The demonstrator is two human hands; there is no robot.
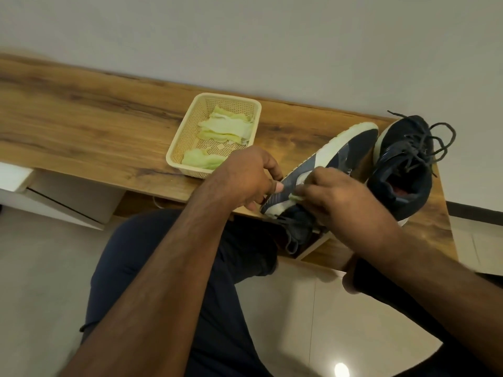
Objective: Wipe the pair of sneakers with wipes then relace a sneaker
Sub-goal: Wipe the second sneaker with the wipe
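Note:
A dark blue sneaker with a white sole (344,153) lies tilted on its side at the table's near edge, sole turned to the left. My left hand (249,176) grips it near the heel, thumb on the sole. My right hand (333,198) pinches a pale green wipe (295,197) against the sneaker's side by the sole. The second sneaker (405,170), dark with loose laces, stands upright on the right end of the table, apart from both hands.
A cream plastic basket (190,131) holding several pale green wipes sits on the wooden table (81,126) left of the sneakers. A wall runs behind the table. My legs in dark trousers and a tiled floor lie below.

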